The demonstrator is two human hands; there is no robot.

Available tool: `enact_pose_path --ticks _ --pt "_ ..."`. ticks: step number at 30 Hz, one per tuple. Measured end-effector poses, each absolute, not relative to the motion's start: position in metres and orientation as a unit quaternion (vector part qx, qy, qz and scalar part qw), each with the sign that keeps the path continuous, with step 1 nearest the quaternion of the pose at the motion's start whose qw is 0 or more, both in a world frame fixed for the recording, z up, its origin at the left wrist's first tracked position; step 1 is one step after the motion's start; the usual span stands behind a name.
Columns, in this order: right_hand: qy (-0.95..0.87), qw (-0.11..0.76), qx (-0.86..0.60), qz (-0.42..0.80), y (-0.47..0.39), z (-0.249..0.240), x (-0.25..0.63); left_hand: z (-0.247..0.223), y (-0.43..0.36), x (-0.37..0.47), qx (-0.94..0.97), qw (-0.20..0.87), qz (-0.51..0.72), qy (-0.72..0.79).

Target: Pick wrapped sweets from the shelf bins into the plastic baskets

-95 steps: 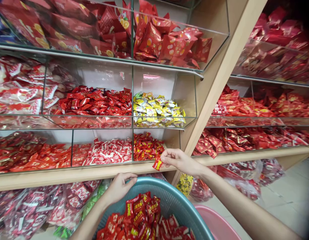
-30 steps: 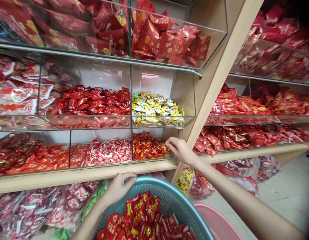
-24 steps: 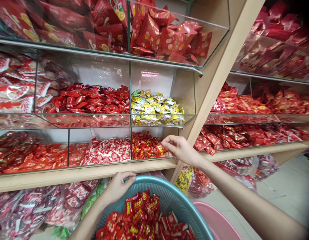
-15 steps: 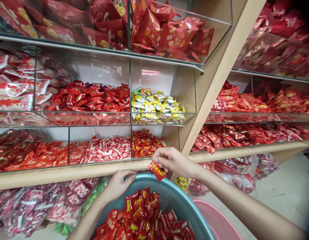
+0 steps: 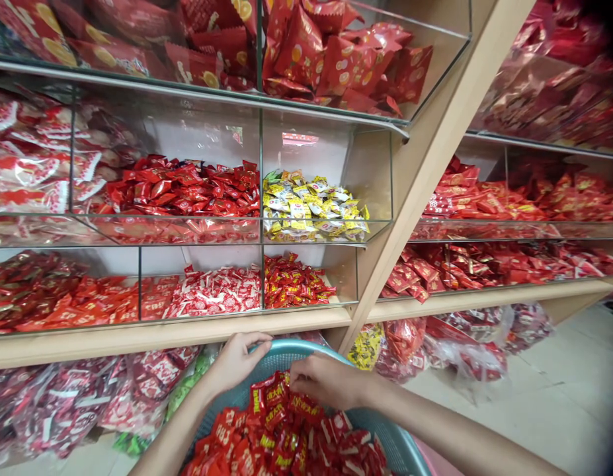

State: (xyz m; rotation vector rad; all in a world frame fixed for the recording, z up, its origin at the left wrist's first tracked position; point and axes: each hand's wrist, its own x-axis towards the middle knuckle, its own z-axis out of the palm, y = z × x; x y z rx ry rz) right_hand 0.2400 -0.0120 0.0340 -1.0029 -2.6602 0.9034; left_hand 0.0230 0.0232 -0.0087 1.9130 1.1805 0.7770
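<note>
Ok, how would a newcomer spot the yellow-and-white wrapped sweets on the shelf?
Find the slanted pale wooden post. Left of it, the middle row's end clear-panelled bin holds the small wrapped sweets. Yellow-and-white wrappers set them apart from red packets above and below.

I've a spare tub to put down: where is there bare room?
The tiled floor looks bare right of the teal basket, in front of the right-hand bags. It's crowded under the left shelf, where bags press together, and in the basket, among candies and the right hand.
</note>
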Motion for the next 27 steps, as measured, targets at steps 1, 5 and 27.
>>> enact_pose_path --ticks 1,5,27 --pt "-0.893 0.071 -0.325 0.302 -0.014 0.029 0.238 -0.009 0.023 0.023 0.746 0.373 0.303 0.462" --pt "-0.910 0.039 -0.295 0.290 -0.020 0.020 0.230 -0.008 0.023 0.024 0.740 0.378 0.302 0.468" --pt "-0.794 -0.042 -0.606 -0.005 0.084 0.103 0.275 -0.004 0.021 0.023 0.747 0.379 0.298 0.458"
